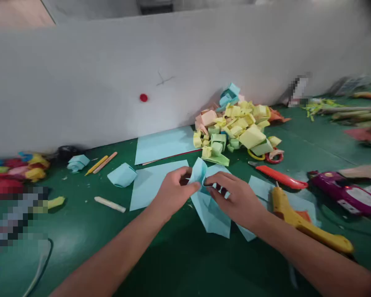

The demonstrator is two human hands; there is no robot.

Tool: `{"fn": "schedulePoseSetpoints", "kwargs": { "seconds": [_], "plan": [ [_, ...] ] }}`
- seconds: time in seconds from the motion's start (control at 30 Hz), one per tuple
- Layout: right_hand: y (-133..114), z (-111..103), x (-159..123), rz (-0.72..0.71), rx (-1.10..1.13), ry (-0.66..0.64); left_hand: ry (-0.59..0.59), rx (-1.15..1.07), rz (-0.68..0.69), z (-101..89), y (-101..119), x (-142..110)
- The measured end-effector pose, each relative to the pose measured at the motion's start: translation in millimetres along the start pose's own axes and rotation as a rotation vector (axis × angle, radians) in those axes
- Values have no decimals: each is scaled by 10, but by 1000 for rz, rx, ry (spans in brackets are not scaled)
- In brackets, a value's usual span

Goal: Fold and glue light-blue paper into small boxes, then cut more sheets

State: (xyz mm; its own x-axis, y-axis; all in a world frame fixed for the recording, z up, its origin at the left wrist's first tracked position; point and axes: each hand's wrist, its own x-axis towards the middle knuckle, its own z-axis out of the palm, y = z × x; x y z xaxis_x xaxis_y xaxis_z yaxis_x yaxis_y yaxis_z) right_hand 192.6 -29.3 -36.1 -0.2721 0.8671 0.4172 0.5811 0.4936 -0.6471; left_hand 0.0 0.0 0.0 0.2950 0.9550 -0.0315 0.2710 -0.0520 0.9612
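Note:
Between my two hands is a piece of light blue paper [210, 214], bent and creased, its lower part spreading out above the green table [111, 251]. My left hand [177, 187] pinches the paper's upper left edge between thumb and fingers. From the other side, my right hand [233, 196] grips its upper right part with curled fingertips. Exactly how the fold runs under the fingers is hidden. A flat light blue sheet [151, 181] lies just left of the paper, and a folded blue paper piece [123, 175] sits beyond it.
Folded yellow, green and pink papers [241, 123] are heaped against the white wall [95, 82]. To the right lie a red utility knife [281, 176], scissors [274, 156], a yellow hot glue gun [309, 227] and a purple device [346, 192]. Pencils [101, 163] and a white stick [110, 204] lie left.

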Motion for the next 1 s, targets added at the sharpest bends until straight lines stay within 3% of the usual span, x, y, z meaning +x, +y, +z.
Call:
{"fn": "schedulePoseSetpoints", "kwargs": {
  "seconds": [0.13,0.37,0.57,0.73,0.87,1.0],
  "plan": [
    [-5,-15,21,-26,27,12,36,82,10,49,16,-87],
    [16,-41,34,-41,106,142,155,127,-45,112,-53,-88],
    [31,-66,36,57,144,78,147,51,-129,100,-112,-59],
    [21,-72,42,-49,97,85,165,209,-27,67,-62,-78],
    [31,-67,51,-65,107,47,91,315,109,42,26,-130],
    [24,-56,51,54,115,38,-50,423,145,13,120,-181]
  ]
}}
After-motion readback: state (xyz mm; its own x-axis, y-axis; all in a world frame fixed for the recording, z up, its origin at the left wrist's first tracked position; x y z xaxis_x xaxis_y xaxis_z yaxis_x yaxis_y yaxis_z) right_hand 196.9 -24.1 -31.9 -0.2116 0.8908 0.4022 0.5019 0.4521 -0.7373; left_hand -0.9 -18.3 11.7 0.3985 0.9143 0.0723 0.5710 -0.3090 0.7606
